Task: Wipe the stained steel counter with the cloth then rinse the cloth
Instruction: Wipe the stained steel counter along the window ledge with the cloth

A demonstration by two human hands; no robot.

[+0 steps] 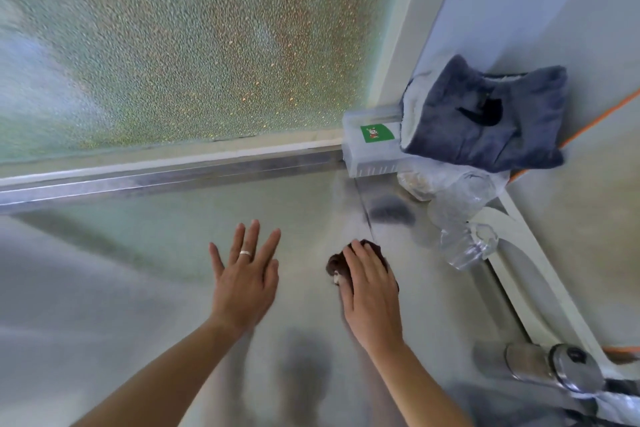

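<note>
The dark cloth (pixel 360 262) lies on the steel counter (pixel 138 288), pressed flat under the right hand (pixel 369 291). The left hand (pixel 244 282) hovers beside it, open and empty. Risk: a stroke further forward-right may knock the clear plastic bottles (pixel 460 239).

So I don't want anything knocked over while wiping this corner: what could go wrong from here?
The right hand presses the dark cloth close to the crumpled clear plastic; a stroke further right could push it along the counter. The grey towel sits piled on the clear box and might slip if the box is bumped. The left hand is spread flat over the steel, which may be wet and slippery.
</note>
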